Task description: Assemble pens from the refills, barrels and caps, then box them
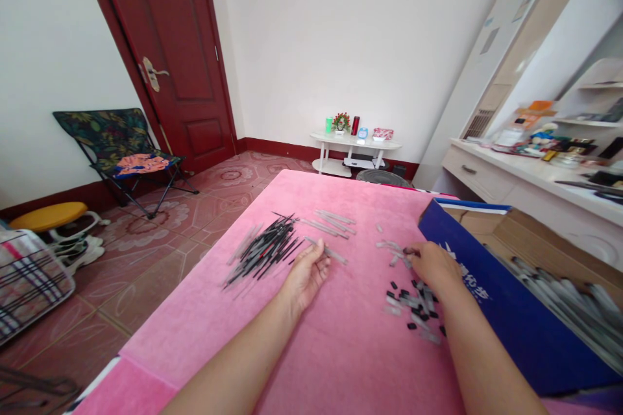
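My left hand (309, 272) is closed around a thin translucent pen barrel (337, 257), held just above the pink cloth. To its left lies a pile of dark pen refills (267, 248), with a few clear ones along its edge. Several more translucent barrels (331, 223) lie beyond my left hand. My right hand (437, 267) is closed, its fingertips drawn together at a group of small clear caps (393, 253); whatever is between them is too small to make out. Below it, small black parts and clear caps (413, 306) are scattered, partly behind my wrist.
A blue cardboard box (506, 331) holding many translucent tubes (569, 292) stands along the right side. The pink cloth (335, 343) covers the table. Past it are a white side table (355, 139), a folding chair (107, 142) and a cluttered white dresser (535, 175).
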Action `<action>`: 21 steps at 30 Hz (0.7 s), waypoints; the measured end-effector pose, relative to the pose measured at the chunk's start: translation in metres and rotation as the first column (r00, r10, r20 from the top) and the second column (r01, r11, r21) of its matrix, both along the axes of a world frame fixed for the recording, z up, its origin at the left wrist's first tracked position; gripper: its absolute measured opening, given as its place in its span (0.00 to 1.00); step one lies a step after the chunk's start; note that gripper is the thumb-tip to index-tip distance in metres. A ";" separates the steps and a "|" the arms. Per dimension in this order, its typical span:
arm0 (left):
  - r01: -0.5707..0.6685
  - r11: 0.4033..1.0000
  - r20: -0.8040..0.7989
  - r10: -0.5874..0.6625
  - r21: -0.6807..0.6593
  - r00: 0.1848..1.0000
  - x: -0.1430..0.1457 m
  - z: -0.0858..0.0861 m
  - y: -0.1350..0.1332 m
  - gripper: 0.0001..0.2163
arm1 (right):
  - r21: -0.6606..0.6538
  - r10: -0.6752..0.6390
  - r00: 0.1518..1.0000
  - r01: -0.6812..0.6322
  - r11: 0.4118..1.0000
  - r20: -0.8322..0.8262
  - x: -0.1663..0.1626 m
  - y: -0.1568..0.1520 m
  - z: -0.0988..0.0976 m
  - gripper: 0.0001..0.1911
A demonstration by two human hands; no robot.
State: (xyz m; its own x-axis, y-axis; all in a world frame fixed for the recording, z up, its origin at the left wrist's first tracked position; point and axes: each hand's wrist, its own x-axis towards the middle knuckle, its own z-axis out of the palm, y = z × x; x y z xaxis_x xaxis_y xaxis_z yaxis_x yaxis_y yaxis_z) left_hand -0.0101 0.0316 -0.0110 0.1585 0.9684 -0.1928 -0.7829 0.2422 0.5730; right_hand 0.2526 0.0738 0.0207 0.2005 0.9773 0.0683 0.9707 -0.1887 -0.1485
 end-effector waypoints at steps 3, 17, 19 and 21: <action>-0.001 1.000 0.004 0.001 0.001 1.000 0.000 0.000 0.000 0.08 | 0.024 0.074 0.997 -0.074 0.997 0.012 -0.011 0.001 -0.002 0.14; -0.084 0.995 0.080 0.081 0.043 0.994 0.000 -0.002 0.001 0.06 | 0.275 0.387 0.641 -0.272 0.922 -0.663 -0.051 -0.005 0.013 0.12; -0.121 0.992 0.094 0.117 0.045 0.989 0.000 -0.002 0.001 0.06 | 0.278 0.407 0.484 -0.317 0.907 -0.774 -0.071 -0.012 0.020 0.14; -0.143 0.989 0.102 0.138 0.038 0.985 -0.001 0.000 0.001 0.06 | 0.286 0.425 0.429 -0.353 0.891 -0.797 -0.088 -0.019 0.025 0.13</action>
State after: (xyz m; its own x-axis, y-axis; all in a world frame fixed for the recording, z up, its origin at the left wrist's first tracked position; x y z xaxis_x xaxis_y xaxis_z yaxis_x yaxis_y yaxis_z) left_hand -0.0106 0.0323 -0.0114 0.0366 0.9897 -0.1384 -0.8607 0.1016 0.4989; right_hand 0.1647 0.0548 0.0453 -0.2018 0.9670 0.1557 0.3595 0.2210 -0.9066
